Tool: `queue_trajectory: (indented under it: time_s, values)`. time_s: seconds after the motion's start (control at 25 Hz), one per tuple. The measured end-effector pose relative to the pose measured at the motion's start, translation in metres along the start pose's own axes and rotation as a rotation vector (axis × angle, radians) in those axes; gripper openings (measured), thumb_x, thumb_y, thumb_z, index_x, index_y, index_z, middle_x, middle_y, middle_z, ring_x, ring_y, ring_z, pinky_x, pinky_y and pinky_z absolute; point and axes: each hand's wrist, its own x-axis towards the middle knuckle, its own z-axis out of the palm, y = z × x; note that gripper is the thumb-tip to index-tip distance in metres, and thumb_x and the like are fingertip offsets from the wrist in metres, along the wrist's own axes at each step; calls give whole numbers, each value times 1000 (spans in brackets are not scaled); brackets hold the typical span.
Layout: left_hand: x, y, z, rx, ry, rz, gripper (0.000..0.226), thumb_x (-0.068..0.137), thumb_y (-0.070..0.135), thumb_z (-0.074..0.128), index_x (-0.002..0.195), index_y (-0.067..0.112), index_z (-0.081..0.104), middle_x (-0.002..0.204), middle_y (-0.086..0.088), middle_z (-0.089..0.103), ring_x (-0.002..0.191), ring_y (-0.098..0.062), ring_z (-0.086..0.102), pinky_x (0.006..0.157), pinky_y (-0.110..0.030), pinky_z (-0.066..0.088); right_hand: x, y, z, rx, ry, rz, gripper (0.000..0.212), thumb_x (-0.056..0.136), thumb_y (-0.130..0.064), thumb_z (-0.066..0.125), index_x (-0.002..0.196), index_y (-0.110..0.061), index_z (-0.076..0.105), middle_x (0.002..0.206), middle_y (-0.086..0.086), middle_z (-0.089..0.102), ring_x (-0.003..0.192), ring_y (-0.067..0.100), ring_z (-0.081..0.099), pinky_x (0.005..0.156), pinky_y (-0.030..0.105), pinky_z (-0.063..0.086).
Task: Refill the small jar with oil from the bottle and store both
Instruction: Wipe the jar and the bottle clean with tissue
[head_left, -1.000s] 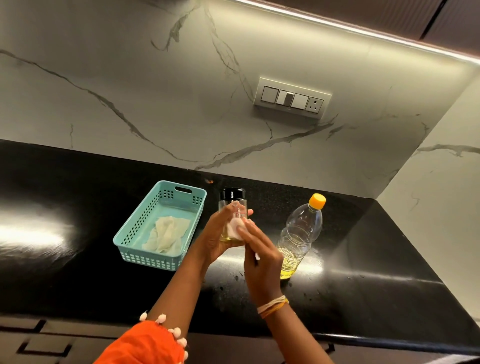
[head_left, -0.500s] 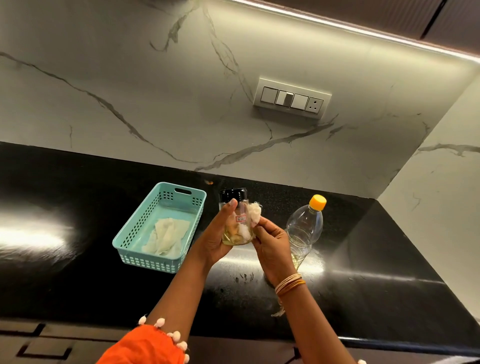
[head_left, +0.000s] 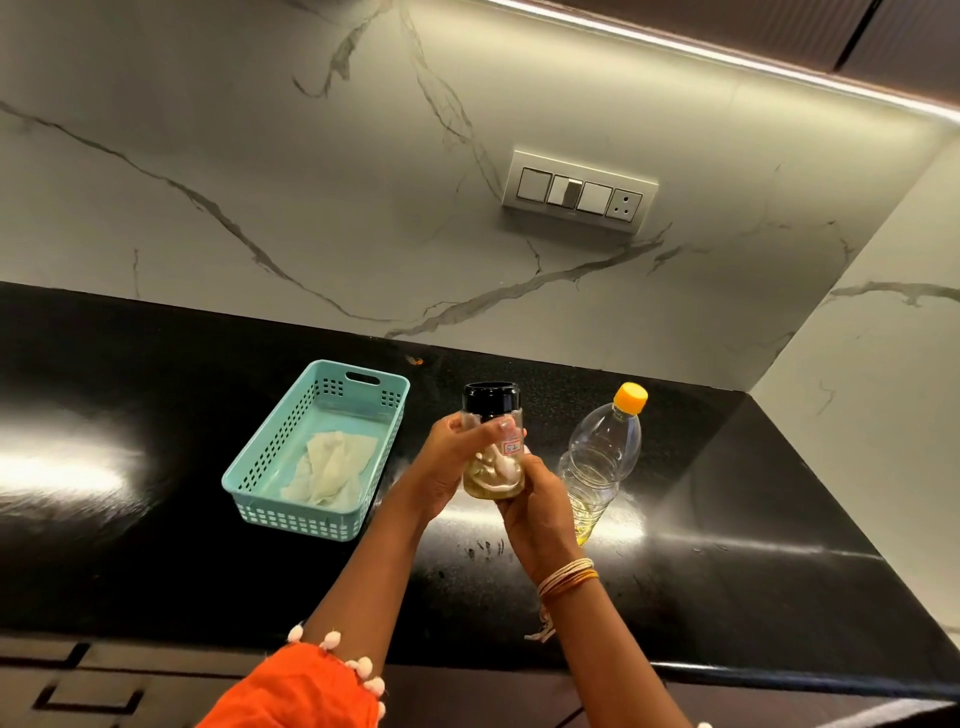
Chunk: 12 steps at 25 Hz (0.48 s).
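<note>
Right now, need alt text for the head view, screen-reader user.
Over a black countertop, the left hand holds a small clear glass jar with a black lid while the right hand presses white tissue against it. A capped, nearly empty plastic oil bottle stands right; a teal basket holding crumpled tissue sits left.

One jar (head_left: 492, 447), one bottle (head_left: 602, 462), one basket (head_left: 291, 512), two hands (head_left: 447, 467), one switch panel (head_left: 579, 192).

The small glass jar (head_left: 492, 457), black-lidded and upright, holds a little yellow oil. The clear bottle (head_left: 600, 462), orange-capped, stands just beside it, nearly empty.
</note>
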Motion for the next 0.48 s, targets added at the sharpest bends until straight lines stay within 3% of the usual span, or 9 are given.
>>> queue_trajectory:
  time_s: [0.12,0.2,0.28,0.36,0.48]
  values:
    - [2,0,-2,34,115,46,67,63,45,79,111,1,65,101,-20,71,93,-33,69,81,-38,57,-3,9,-10,-193,92,-312,19,93,-6,56,106,2,67,102,18,69,95,25,68,83,34,57]
    - [3,-2,-3,-10,181,45,66,59,46,80,107,2,66,98,-19,71,90,-33,70,80,-41,57,-10,20,-16,-498,152,-587,20,88,0,62,106,-1,70,100,12,70,95,19,69,81,28,57]
    - [4,-7,-2,-47,232,24,68,57,49,80,107,5,67,100,-19,72,92,-36,70,83,-45,56,-12,29,-20,-711,182,-745,21,86,1,65,106,-3,71,98,5,68,92,14,67,79,22,56]
    - [5,-10,0,-60,249,6,71,57,50,80,109,4,67,104,-21,71,98,-41,68,87,-51,54,-6,27,-19,-714,199,-664,19,90,-1,60,105,-9,70,98,7,68,94,18,66,81,26,56]
    - [8,-12,3,-23,233,4,71,56,51,80,109,6,68,106,-21,71,99,-39,68,90,-52,54,2,7,-16,-353,50,-135,22,96,-3,47,100,-8,68,98,15,68,92,24,65,83,34,54]
